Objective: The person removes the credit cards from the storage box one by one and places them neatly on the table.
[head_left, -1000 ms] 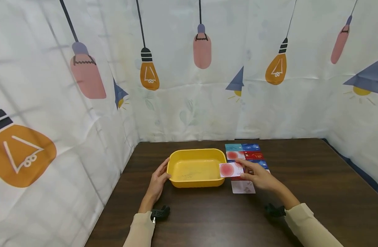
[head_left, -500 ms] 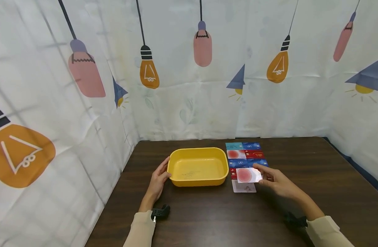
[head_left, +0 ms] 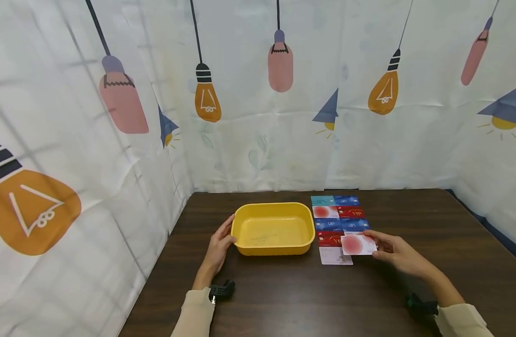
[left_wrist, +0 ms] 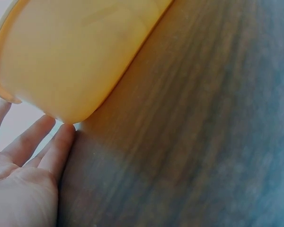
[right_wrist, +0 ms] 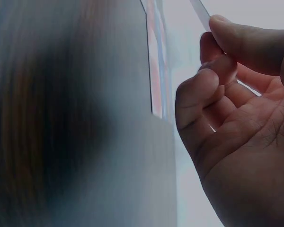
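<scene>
The white card with a red disc [head_left: 358, 245] sits pinched between thumb and fingers of the right hand [head_left: 398, 255], held flat just above the desk [head_left: 283, 295], apparently so it can join the laid-out cards [head_left: 335, 220] just beyond the fingertips. The yellow tub [head_left: 273, 228] lies further left of that hand. The left hand [head_left: 219, 247], fingers relaxed and straight, rests against the tub's near corner, probably steadying it.

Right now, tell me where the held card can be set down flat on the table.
Bare table lies right of the card rows, beyond the right hand pinching the card. Wood before the yellow tub is free. Between tub and rows is crowded.
</scene>
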{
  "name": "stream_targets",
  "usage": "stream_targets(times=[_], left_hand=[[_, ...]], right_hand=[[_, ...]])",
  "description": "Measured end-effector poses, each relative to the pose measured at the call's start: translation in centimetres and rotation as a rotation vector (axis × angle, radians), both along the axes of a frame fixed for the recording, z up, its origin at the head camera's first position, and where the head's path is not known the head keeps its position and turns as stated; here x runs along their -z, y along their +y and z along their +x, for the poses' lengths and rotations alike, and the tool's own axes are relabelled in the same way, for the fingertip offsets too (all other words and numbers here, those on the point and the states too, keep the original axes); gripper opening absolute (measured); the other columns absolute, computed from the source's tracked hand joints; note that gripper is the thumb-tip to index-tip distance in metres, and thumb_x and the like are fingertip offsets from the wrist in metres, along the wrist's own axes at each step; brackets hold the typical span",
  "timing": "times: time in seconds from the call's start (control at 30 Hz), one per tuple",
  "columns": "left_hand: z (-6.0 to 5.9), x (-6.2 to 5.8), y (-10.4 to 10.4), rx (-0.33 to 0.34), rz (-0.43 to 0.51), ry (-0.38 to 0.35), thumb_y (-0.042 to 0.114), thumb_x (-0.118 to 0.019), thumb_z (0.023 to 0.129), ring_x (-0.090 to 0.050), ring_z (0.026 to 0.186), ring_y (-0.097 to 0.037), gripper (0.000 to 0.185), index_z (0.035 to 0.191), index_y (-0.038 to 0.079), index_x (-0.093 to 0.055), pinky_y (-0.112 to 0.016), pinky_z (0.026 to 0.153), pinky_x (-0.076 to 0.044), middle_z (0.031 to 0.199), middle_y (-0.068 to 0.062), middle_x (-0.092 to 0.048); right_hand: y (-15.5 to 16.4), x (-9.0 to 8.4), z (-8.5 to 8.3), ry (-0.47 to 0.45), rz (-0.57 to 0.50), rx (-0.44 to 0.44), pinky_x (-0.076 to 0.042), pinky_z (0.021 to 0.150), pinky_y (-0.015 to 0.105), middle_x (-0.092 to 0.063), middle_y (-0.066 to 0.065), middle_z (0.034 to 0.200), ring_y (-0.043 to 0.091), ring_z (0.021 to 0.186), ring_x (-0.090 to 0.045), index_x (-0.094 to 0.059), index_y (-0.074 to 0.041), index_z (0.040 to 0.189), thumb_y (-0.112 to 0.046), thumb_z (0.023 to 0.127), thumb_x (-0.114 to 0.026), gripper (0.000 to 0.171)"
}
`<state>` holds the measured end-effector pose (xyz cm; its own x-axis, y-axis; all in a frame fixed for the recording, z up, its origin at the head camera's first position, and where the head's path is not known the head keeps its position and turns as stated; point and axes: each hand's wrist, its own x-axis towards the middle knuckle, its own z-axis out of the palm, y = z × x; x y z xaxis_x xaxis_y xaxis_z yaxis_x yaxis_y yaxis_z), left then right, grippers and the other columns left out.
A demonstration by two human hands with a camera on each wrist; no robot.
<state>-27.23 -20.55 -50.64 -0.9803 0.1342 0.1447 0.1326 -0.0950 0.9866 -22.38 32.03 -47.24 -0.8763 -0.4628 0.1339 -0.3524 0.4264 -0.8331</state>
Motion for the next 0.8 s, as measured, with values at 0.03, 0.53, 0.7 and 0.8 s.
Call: stream_targets(times=[0.03,0.53,0.7,0.8], left_hand=[[0.0,-0.1,0.0,0.002,0.0,0.001,-0.006,-0.048,0.095,-0.046,0.137,-0.041,0.069,0.159,0.015,-0.037,-0.019,0.094,-0.053,0.159,-0.021,-0.043],[0.0,0.0,0.0,0.015,0.0,0.0,-0.006,-0.048,0.095,-0.045,0.138,-0.042,0.068,0.159,0.015,-0.037,-0.021,0.095,-0.053,0.16,-0.019,-0.042],[0.0,0.0,0.0,0.011,-0.001,-0.003,-0.005,-0.049,0.095,-0.044,0.14,-0.041,0.069,0.159,0.016,-0.037,-0.022,0.097,-0.053,0.161,-0.018,-0.041],[0.1,-0.1,-0.1,0.011,-0.012,-0.009,-0.004,-0.049,0.094,-0.043,0.141,-0.04,0.07,0.16,0.016,-0.036,-0.022,0.098,-0.052,0.161,-0.018,-0.04]], right_hand=[[0.2,0.0,0.0,-0.007,0.005,-0.001,-0.05,0.064,0.026,-0.055,0.018,0.109,0.015,0.082,-0.055,-0.043,0.008,0.149,-0.008,0.099,-0.062,0.056],[2.8,0.6,0.0,-0.155,0.064,0.003,-0.051,0.076,0.021,-0.045,0.04,0.141,0.0,0.099,-0.052,-0.037,0.011,0.152,-0.015,0.101,-0.061,0.062],[3.2,0.6,-0.1,-0.182,0.064,-0.026,-0.044,0.068,0.026,-0.052,0.023,0.118,0.007,0.091,-0.051,-0.041,0.011,0.15,-0.013,0.1,-0.062,0.059],[3.3,0.7,-0.1,-0.174,0.066,-0.054,-0.043,0.068,0.026,-0.053,0.018,0.111,0.009,0.09,-0.052,-0.042,0.011,0.148,-0.012,0.1,-0.061,0.057]])
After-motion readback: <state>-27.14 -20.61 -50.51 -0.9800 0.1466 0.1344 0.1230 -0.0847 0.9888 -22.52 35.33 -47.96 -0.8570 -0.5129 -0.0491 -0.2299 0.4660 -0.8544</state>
